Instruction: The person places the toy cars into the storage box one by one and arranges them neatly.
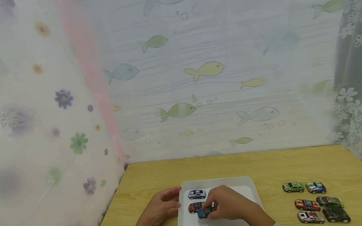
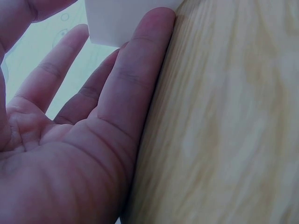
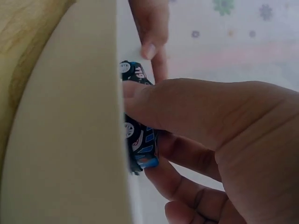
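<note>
A white tray [image 1: 242,187] stands on the wooden table. My right hand [image 1: 230,202] pinches a blue and black toy car [image 1: 203,213] between thumb and fingers, low over the tray; the right wrist view shows the car's side and pale wheels [image 3: 128,129]. Just beyond it in the tray is a red toy car [image 1: 193,207], partly covered by the blue one and the fingers. A white and dark toy car [image 1: 196,194] lies farther back. At the tray's left side, my left hand [image 1: 159,209] touches the wall with loosely extended fingers [image 2: 135,70].
Right of the tray, several toy cars sit in a loose group, among them a green one [image 1: 293,187], a red and yellow one [image 1: 307,205] and a black one [image 1: 336,215]. Fish-patterned sheeting [image 1: 218,122] hangs behind the table [image 1: 155,171].
</note>
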Motion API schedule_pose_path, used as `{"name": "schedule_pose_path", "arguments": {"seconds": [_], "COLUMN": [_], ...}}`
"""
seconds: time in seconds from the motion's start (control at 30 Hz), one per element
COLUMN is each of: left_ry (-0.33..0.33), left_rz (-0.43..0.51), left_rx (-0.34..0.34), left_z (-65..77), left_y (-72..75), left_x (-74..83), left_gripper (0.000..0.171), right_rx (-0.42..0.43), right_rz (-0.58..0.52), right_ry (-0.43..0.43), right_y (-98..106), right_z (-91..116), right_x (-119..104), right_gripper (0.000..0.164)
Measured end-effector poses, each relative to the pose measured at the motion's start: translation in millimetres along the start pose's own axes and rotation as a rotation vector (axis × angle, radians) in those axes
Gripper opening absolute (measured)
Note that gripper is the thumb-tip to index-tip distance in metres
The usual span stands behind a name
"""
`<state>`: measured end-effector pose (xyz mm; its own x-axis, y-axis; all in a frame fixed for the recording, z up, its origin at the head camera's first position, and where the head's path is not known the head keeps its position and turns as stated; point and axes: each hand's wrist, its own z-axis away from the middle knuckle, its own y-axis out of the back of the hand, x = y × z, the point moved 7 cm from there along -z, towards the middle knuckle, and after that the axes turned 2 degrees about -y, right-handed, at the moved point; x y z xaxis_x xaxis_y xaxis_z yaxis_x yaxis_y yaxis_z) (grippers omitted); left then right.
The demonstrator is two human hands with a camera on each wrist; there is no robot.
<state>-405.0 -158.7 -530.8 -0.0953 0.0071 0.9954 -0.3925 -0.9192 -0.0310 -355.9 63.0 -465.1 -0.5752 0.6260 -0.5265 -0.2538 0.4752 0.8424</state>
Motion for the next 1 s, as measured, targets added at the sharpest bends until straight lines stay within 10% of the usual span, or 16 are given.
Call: {"name": "schedule_pose_path", "arguments": {"seconds": [1.0], "left_ry": [-0.003], "left_rz": [0.032], "left_rx": [-0.025], "left_z": [-0.6], "left_y": [-0.2], "left_x": [-0.4], "left_gripper": [0.068], "right_rx": [0.023], "right_rz": [-0.036], "right_ry": [-0.076], "right_y": [-19], "right_z": [-5], "right_x": [-9], "right_gripper": [0.020]}}
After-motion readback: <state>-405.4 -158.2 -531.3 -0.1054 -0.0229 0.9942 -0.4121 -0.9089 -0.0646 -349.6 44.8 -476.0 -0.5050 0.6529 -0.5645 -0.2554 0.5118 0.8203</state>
